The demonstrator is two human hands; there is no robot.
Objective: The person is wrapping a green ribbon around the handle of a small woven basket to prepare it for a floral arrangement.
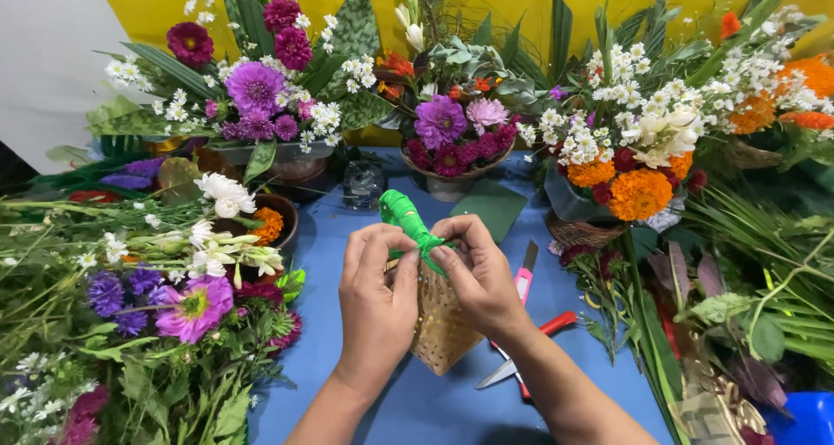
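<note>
Item: small woven basket (pixel 441 328), held at the centre of the blue table (pixel 434 410), with a green ribbon (pixel 408 219) rising from its rim toward 11 o'clock. Risk, as we judge it: the ribbon is pinched only at the fingertips, so a loosened grip could let the wrap slip or unwind; the basket is propped on edge and could roll from our palms; the scissors (pixel 530 358) lie just under the right wrist at 4 o'clock, blades open, where a dropped wrist could catch them; a pink cutter (pixel 525 276) lies beside them at 2 o'clock. Left hand (pixel 375 302): fingers curled narrow around the basket's left side, thumb up against the ribbon. Right hand (pixel 478 280): closed tight, fingertips pinching the ribbon at the rim, palm against the basket. Surroundings: loose flowers (pixel 174 297) heaped at 9 o'clock, arranged bouquets (pixel 452 128) at 12 o'clock, marigolds (pixel 638 193) at 2 o'clock, long leaves (pixel 764 254) at 3 o'clock.
</note>
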